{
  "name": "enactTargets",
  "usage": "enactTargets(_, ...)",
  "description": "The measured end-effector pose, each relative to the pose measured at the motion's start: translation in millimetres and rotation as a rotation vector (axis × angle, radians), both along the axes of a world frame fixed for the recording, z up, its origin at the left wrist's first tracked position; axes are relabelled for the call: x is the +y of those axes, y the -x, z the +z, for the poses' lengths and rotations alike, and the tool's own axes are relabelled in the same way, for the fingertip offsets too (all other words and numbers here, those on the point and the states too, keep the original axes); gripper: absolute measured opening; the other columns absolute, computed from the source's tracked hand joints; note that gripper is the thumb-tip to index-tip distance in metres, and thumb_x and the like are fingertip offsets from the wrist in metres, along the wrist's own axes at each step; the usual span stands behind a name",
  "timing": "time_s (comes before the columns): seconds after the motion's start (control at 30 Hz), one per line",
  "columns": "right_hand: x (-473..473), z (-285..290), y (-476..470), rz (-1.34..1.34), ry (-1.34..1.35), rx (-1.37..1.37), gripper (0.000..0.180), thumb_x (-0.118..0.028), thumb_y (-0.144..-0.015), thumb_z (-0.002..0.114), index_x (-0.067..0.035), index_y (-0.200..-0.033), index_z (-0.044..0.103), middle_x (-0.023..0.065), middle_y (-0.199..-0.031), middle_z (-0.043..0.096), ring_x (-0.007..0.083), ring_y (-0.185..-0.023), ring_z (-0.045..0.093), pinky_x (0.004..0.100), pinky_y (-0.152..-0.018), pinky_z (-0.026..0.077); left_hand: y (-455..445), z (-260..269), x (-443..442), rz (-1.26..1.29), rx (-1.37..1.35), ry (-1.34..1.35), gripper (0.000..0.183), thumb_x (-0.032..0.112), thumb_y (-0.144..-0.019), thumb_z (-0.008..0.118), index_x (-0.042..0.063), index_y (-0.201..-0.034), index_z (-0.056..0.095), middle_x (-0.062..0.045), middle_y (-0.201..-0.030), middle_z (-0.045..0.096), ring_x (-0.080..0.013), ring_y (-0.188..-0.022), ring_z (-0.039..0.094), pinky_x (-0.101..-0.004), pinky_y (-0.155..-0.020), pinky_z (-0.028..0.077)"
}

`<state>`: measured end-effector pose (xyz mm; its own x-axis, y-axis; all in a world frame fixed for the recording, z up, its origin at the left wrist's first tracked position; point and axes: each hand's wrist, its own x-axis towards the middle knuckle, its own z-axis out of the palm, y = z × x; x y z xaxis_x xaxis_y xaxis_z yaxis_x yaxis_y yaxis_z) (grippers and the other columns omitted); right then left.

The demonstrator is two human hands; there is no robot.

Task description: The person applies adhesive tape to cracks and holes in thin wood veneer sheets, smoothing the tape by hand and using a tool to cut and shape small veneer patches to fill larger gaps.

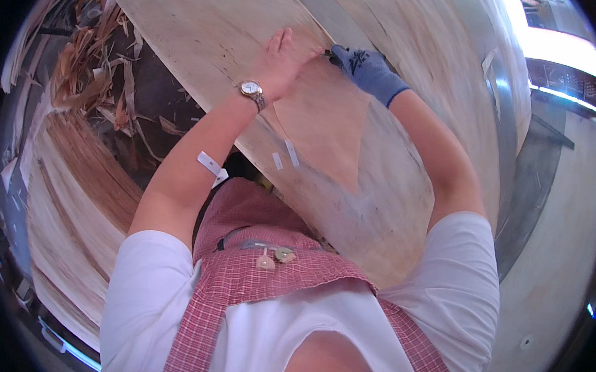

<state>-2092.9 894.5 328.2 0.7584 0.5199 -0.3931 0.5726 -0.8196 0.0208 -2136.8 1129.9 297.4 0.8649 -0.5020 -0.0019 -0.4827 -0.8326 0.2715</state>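
Observation:
My left hand [284,65], bare and with a wristwatch [251,88] at the wrist, lies with fingers spread on a large sheet of wood veneer [200,31]. Close to its right, my right hand [361,69] wears a blue-grey knit glove. Its fingers are closed on a small dark tool [328,53], mostly hidden by the glove, at the end of a seam in the veneer. Below both hands a smoother, pinkish veneer piece [327,126] with a pointed lower end lies on the sheet. Two small white strips [292,153] rest near it.
Torn veneer scraps [87,71] lie in a heap over a dark floor at the left. A stack of veneer sheets [72,187] stands below them. My checked apron [282,282] meets the near edge of the work. A dark flat bar [552,131] lies at the right.

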Motion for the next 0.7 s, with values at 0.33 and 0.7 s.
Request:
enactTargets(0.33, -75.0, 43.1, 132.2, -0.351, -0.36, -0.105, 0.016, -0.02, -0.096, 0.051, -0.006, -0.104, 0.049, 0.0239, -0.089, 0.063, 0.0452, -0.076, 0.061, 0.0538, -0.064, 0.046, -10.4, -40.4, -1.7, 0.151, 0.11, 0.085, 0.071, 0.015, -0.089, 0.055, 0.038, -0.151, 0.026, -0.024, -0.158, 0.014, -0.0391, -0.146, 0.017, -0.0427, -0.118, 0.019)
enactTargets(0.7, -17.2, 25.7, 172.0, -0.355, -0.345, -0.042, 0.022, -0.033, -0.097, 0.051, -0.012, -0.103, 0.054, 0.0139, -0.089, 0.063, 0.0346, -0.078, 0.065, 0.0476, -0.061, 0.051, 6.1, 2.6, -5.7, -0.032, -0.046, -0.027, 0.073, 0.012, -0.088, 0.055, 0.043, -0.148, 0.029, -0.014, -0.156, 0.024, -0.0376, -0.141, 0.028, -0.049, -0.116, 0.024)
